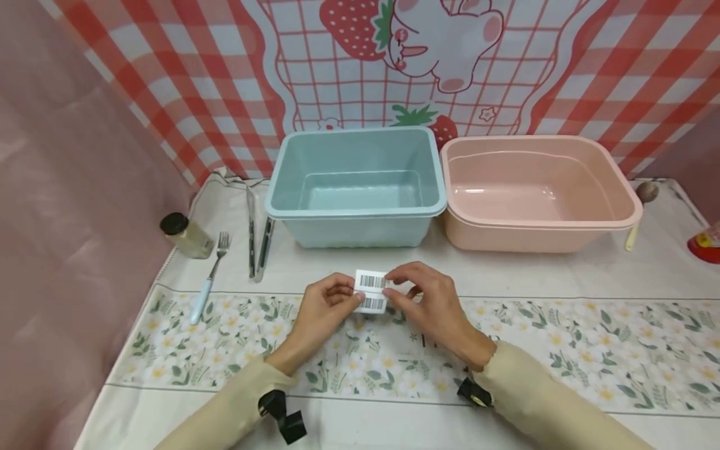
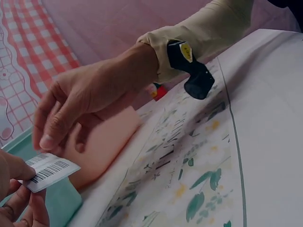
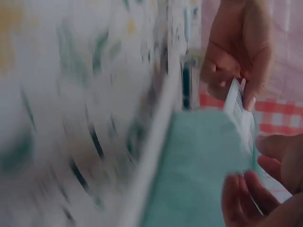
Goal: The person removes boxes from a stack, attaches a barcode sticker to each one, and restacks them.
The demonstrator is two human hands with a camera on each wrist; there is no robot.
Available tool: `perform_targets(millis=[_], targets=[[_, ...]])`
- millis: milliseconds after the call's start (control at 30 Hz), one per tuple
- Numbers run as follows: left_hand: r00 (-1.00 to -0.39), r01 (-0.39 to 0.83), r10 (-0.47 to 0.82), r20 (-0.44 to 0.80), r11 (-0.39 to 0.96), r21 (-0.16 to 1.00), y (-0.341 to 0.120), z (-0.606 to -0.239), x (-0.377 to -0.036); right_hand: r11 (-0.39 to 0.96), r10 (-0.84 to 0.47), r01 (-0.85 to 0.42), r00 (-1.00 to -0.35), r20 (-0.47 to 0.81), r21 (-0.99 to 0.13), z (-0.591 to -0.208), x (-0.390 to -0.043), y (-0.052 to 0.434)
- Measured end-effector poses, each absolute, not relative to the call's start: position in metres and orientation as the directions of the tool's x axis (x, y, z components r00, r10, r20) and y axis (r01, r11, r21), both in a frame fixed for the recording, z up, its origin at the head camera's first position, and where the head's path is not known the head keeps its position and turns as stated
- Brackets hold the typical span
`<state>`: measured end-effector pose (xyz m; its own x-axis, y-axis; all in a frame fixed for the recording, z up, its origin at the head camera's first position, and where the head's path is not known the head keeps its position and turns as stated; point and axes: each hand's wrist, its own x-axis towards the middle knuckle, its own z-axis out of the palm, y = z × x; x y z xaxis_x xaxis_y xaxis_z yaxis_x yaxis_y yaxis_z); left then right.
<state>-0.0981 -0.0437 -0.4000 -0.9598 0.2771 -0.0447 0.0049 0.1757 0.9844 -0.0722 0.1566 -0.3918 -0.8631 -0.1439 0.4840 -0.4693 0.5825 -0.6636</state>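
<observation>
You hold a barcode label (image 1: 372, 291) between both hands, just above the near middle of the surface (image 1: 562, 275).

Your left hand (image 1: 325, 307) pinches its left edge with curled fingers; your right hand (image 1: 429, 297) pinches the right edge, though the blurred right wrist view leaves the exact grip unclear. Just beyond stands a blue tub (image 1: 357, 185), with a pink tub (image 1: 534, 190) on its right. Far left lie a fork (image 1: 209, 276) and a small bottle (image 1: 185, 235).

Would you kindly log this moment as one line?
left hand: pinches barcode label | right hand: pinches same label | blue tub, pink tub: behind, empty
</observation>
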Motion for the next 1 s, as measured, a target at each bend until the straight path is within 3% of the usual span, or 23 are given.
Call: perform_targets(millis=[133, 267, 1000], targets=[[-0.954, 0.043, 0.3, -0.01, 0.17, 0.984, -0.038, -0.395, -0.099, 0.649, -0.255, -0.639, -0.693, 0.674, -0.412, -0.383, -0.077, 0.161], [-0.942, 0.076, 0.336, 0.023, 0.145, 0.987, -0.032, -0.39, -0.101, 0.639, -0.351, -0.701, -0.632, 0.691, -0.316, -0.375, -0.08, 0.16], [-0.903, 0.238, 0.391, 0.179, 0.109, 0.965, -0.03, -0.385, -0.104, 0.565, -0.306, -0.68, -0.699, 0.647, -0.467, -0.374, -0.082, 0.161]])
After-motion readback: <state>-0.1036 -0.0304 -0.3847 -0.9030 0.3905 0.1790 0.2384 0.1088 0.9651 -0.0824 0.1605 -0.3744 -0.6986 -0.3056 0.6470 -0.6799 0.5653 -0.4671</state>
